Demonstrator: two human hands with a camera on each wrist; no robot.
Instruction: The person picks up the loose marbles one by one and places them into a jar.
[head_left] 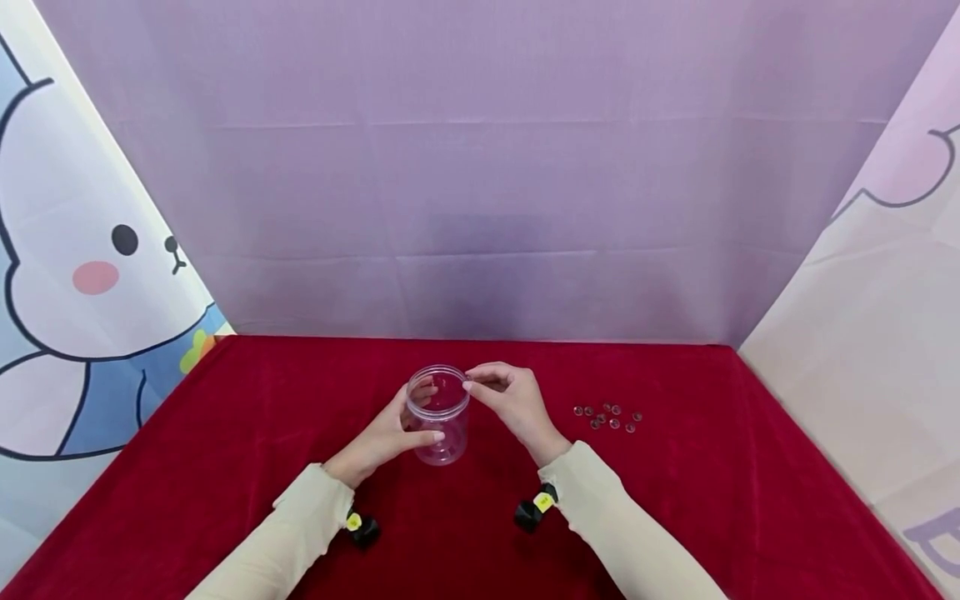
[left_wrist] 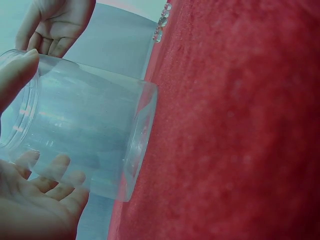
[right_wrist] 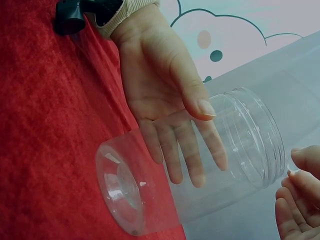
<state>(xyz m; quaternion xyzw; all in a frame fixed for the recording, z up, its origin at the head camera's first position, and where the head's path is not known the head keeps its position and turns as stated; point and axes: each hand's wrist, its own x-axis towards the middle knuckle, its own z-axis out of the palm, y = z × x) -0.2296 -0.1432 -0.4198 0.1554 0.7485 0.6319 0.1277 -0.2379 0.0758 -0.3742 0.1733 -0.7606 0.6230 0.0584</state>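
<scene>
A clear plastic jar (head_left: 441,427) with a threaded, lidless rim stands roughly upright in front of me, its base close to the red cloth. My left hand (head_left: 386,433) grips it from the left, thumb on the near side and fingers behind, seen through the wall in the right wrist view. Beside the rim, on the right, is my right hand (head_left: 512,397). Its thumb and forefinger pinch a small clear bead (right_wrist: 294,168), mostly covered by the fingertips. Several similar clear beads (head_left: 615,423) lie scattered on the cloth to the right.
A red velvety cloth (head_left: 697,475) covers the table. Behind it rises a plain purple curtain (head_left: 480,183). Printed cartoon panels stand along the left (head_left: 97,250) and right (head_left: 885,333) sides. Small black cameras are strapped to both wrists.
</scene>
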